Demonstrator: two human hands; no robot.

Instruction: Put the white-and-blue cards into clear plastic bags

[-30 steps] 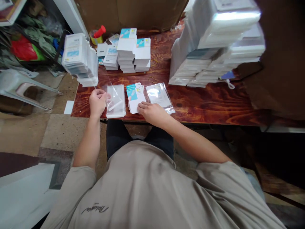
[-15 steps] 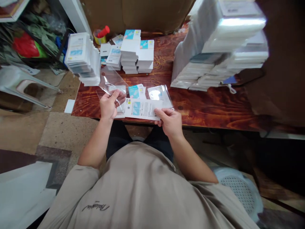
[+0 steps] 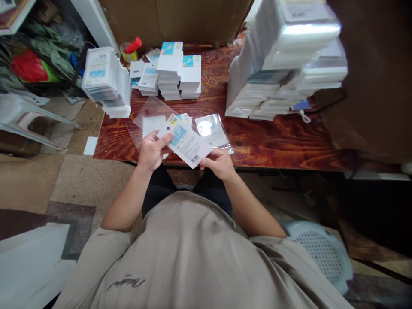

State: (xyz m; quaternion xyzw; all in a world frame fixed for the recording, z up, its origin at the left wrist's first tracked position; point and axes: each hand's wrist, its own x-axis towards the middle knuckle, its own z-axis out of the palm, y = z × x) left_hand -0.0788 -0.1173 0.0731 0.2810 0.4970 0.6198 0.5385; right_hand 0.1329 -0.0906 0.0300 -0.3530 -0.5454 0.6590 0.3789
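Held just left of the centre of the frame, over the front part of the bench [image 3: 273, 148]: a printed card [image 3: 186, 141], slanting from upper left to lower right, print facing up. Pinched at the upper-left end by the left hand [image 3: 152, 150], thumb laid over the face near the round hole; pinched at the lower-right end, near the barcode, by the right hand [image 3: 219, 164]. No wide gap in either grip.

Spreading beyond the left hand, toward the upper left: a clear sleeve [image 3: 149, 106], apparently caught in the same fingers, though too see-through to tell exactly where gripped or on which side open. Lying beneath the sleeve, left of the card: a pale stack of clear bags [image 3: 151, 124]. Partly hidden behind the card: a few loose cards [image 3: 187, 119]. Resting to the right of the card: a shiny packet [image 3: 210, 128]. Further back, in the upper middle: piles of cards [image 3: 169, 68]; at the upper right, tall stacks of wrapped cards [image 3: 283, 47].

Step in hand, as judged: bringing card and sleeve together, with no sign yet of the card being inside. Called for next, seemingly: a steady left hold on the sleeve's mouth, squaring the slanted card to the opening, and light right-hand pressure without bending corners.
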